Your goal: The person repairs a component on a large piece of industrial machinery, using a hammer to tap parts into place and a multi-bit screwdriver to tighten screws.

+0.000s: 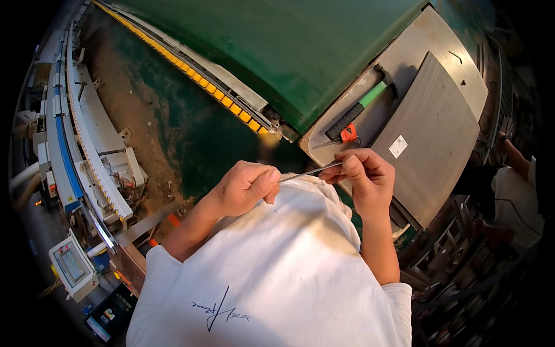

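The green machine surface [260, 49] spread beyond my hands, with the beige tabletop [425, 40] adjoining it on the right. The stack of grey boards [433, 139] lay on that tabletop, its faces flat and no rod set on it. Just beside the stack rested the claw hammer [363, 104], out of hand, its head away from me. My left hand [248, 184] was closed in a fist on one end of the rod; my right hand [365, 176] had thumb and fingers pinched on the other. The thin metal rod [312, 172] itself hung between them, in front of my white shirt [289, 260]. Progress, as judged: gripping done, rod held at both ends; releasing or placing it not yet done. Whether its shape had been altered, I could not tell. Long axis: roughly left to right, slanting slightly away from me toward the right. Both tips were hidden, so no leading end was identified.
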Demonstrator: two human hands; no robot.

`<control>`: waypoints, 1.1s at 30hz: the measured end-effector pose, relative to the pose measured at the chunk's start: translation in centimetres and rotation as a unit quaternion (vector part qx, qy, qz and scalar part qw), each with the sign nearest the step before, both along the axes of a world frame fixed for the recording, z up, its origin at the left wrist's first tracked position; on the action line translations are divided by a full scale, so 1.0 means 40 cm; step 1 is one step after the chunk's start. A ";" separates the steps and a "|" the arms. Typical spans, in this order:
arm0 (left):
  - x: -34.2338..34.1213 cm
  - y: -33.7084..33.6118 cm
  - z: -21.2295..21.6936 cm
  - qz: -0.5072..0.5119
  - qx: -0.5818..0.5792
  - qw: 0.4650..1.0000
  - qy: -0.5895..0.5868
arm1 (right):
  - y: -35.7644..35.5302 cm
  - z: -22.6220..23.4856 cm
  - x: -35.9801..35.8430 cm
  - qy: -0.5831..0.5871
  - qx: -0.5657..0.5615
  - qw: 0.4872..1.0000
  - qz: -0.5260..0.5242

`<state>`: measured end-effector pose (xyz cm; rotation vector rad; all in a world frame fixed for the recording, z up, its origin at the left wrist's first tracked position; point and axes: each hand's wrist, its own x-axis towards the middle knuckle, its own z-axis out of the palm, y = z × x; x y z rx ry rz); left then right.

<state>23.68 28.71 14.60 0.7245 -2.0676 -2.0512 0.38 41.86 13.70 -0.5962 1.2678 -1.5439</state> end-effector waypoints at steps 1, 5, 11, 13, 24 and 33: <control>-0.010 0.002 0.009 -0.005 -0.004 1.000 0.000 | 0.010 -0.006 -0.007 -0.086 -0.012 0.996 0.005; -0.018 0.015 0.020 0.005 0.044 0.999 -0.010 | 0.027 -0.019 -0.016 -0.302 -0.054 0.952 0.010; 0.004 0.024 0.019 0.040 0.202 0.978 -0.014 | 0.024 0.033 0.017 -0.270 -0.066 0.960 0.015; 0.009 0.019 0.022 0.044 0.251 0.967 -0.016 | 0.019 0.049 0.022 -0.251 -0.063 0.966 0.011; 0.037 -0.012 0.033 0.044 0.391 0.919 -0.040 | 0.004 0.083 0.072 -0.137 -0.053 0.989 -0.028; 0.044 -0.026 0.057 0.046 0.291 0.954 -0.062 | -0.021 0.080 0.075 -0.086 -0.077 0.993 -0.024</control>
